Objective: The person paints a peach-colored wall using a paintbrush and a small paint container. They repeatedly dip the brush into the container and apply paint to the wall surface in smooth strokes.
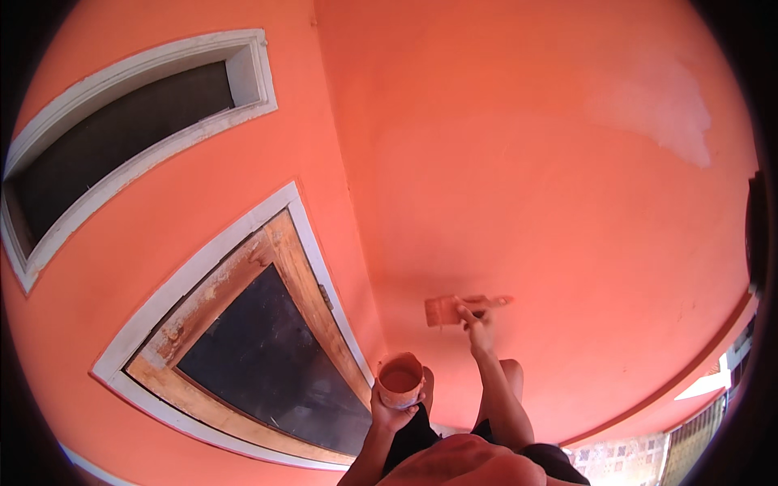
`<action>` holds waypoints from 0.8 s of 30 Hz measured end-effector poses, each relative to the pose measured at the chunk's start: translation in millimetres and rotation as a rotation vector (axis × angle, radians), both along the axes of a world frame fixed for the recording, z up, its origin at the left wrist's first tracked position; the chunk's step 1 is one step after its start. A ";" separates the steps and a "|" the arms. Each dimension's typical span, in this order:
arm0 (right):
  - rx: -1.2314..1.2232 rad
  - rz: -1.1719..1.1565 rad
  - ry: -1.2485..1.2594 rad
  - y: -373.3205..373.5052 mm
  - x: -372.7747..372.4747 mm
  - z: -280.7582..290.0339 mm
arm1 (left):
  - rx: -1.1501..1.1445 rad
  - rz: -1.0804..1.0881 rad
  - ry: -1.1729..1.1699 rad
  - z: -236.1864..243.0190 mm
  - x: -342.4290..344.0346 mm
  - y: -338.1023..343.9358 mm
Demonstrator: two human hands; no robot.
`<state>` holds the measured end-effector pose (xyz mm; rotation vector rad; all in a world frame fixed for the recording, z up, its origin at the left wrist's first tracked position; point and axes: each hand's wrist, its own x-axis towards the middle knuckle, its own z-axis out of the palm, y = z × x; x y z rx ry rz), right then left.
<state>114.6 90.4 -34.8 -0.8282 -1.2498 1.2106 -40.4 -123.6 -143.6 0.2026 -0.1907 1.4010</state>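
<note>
My right hand (478, 322) grips a flat paintbrush (446, 309) by its handle, with the bristles pointing left and pressed against the orange wall (535, 186). My left hand (391, 413) holds a small round cup (400, 378) of orange paint from below, near the wall corner and just right of the doorway. Both forearms come up from the lower edge, with my knees (510, 373) below the brush.
A doorway (267, 356) with a white and bare wooden frame opens on the left wall. Above it is a white-framed vent window (130, 130). A pale unpainted patch (673, 109) shows at the upper right. Patterned tiles (624, 462) and a railing lie at the lower right.
</note>
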 end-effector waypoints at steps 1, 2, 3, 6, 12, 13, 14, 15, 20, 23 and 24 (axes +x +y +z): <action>-0.100 -0.050 0.103 -10.0 23.1 -9.0 | -0.002 -0.030 -0.003 -2.3 6.9 7.6; -0.114 -0.052 0.197 -18.3 43.4 -16.4 | 0.002 -0.063 -0.004 -4.1 10.5 17.6; -0.094 -0.050 0.284 -24.8 61.5 -23.3 | 0.007 -0.085 0.019 -6.0 12.4 27.5; -0.215 -0.142 0.371 -39.9 104.5 -46.2 | -0.055 -0.167 0.025 -15.2 26.7 51.5; -0.331 -0.127 0.605 -62.9 137.1 -94.8 | -0.239 -0.297 0.005 -28.3 41.2 75.8; -0.312 -0.091 0.630 -65.9 139.4 -101.1 | -0.252 -0.304 0.014 -30.8 44.6 75.3; -0.321 -0.083 0.638 -67.8 141.9 -106.2 | -0.266 -0.311 0.020 -32.6 48.8 77.5; -0.329 -0.074 0.644 -69.6 144.2 -110.0 | -0.300 -0.212 0.162 -33.8 54.3 80.6; -0.342 -0.034 0.612 -72.5 154.5 -110.7 | -0.394 -0.020 0.475 -40.0 70.9 77.5; -0.332 -0.002 0.561 -77.5 155.6 -102.6 | -0.419 -0.036 0.434 -48.9 73.6 75.1; -0.339 0.003 0.557 -80.6 155.1 -99.9 | -0.406 -0.038 0.408 -52.7 74.1 74.9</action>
